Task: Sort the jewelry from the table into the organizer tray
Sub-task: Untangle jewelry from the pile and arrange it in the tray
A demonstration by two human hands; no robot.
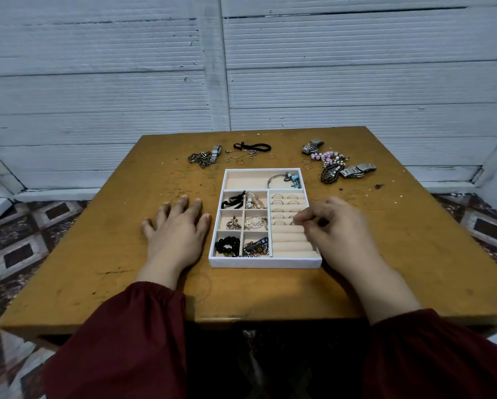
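- Straight ahead of you, mid-bench [117,254], sits the organizer tray [266,263], white-rimmed with beige lining.
- Your left hand [178,233] lies flat on the bench at the tray's 9 o'clock. Its fingers are straight and spread wide, holding nothing, and the thumb is just beside the rim.
- Your right hand [337,228] reaches over the tray's 3 o'clock edge with its fingers curled. Thumb and forefinger tips are drawn narrow together on the ring rolls [291,244]; whether a ring sits between them cannot be told.
- Several rings [277,196] stand slotted in the far rolls.
- You have a silver bangle [278,180] with blue charms in the long compartment on the tray's 12 o'clock side, and black beads [227,246] in the 7 o'clock cell.
- Unsorted jewelry lies on the bench beyond the tray:
  - a metal watch and chains [205,158] at the tray's 11 o'clock
  - a black cord bracelet [251,146] at 12 o'clock
  - pink beads [329,157] and a steel watch [358,170] between 1 and 2 o'clock
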